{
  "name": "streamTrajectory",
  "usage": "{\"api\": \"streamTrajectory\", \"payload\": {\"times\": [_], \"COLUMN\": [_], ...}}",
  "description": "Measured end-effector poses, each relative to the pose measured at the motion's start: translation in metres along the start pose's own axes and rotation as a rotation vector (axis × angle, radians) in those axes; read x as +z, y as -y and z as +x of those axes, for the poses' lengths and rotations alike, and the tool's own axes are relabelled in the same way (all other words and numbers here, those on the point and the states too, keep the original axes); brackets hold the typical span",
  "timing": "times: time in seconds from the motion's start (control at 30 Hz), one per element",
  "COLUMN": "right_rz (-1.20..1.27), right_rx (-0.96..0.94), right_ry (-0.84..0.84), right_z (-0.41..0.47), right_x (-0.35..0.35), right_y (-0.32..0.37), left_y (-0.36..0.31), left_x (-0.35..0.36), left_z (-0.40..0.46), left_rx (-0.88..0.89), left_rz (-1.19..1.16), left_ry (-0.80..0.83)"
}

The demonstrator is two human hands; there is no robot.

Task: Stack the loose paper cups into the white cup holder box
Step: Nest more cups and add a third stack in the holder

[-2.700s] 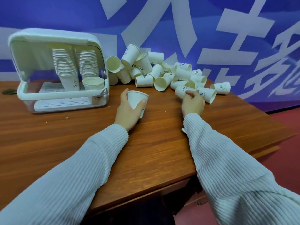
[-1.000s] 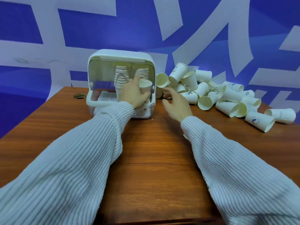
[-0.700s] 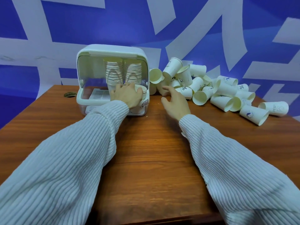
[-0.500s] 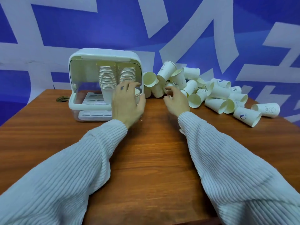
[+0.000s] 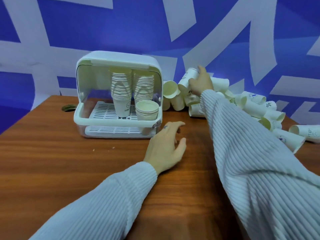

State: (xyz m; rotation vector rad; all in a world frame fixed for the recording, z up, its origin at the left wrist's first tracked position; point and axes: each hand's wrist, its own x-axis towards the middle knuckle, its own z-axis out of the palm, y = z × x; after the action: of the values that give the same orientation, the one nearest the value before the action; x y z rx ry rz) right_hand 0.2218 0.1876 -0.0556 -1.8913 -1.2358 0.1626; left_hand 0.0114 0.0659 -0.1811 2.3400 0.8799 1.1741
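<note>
The white cup holder box point(image 5: 117, 59) stands open at the back left of the wooden table point(image 5: 52, 161). Inside are two tall stacks of paper cups point(image 5: 121, 87) and a short stack point(image 5: 147, 110) at the front right. My left hand point(image 5: 164, 146) hovers empty, fingers relaxed, just off the box's right front corner. A pile of loose paper cups point(image 5: 251, 104) lies to the right of the box. My right hand point(image 5: 201, 82) reaches into the top of the pile and grips an upper cup point(image 5: 187, 78).
A blue and white banner wall point(image 5: 155, 23) rises right behind the box and the pile. A dark round hole point(image 5: 69, 107) sits in the table left of the box. Loose cups point(image 5: 304, 130) reach toward the table's right edge.
My left hand has drawn back out of the box, leaving its cup on the short stack. My right hand has moved up and back onto the top of the pile.
</note>
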Motion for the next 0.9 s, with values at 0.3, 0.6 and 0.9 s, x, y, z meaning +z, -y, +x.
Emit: {"api": "streamTrajectory", "payload": {"times": [0.3,0.6,0.9], "right_rz": [0.325,0.363,-0.307], "right_rx": [-0.136,-0.324,-0.19], "right_ry": [-0.33,0.36,0.19], "right_z": [-0.061,-0.174,-0.067], "right_x": [-0.017,-0.002,0.039], "right_y": [-0.017,-0.027,-0.001], "left_y": [-0.002,-0.004,0.001], "left_x": [0.0,-0.009,-0.02], "left_z": [0.0,-0.005,-0.017], "left_rx": [-0.037,-0.169,-0.296], "left_rz": [-0.054,0.155,0.022], "left_ry": [-0.164,-0.182,-0.206]}}
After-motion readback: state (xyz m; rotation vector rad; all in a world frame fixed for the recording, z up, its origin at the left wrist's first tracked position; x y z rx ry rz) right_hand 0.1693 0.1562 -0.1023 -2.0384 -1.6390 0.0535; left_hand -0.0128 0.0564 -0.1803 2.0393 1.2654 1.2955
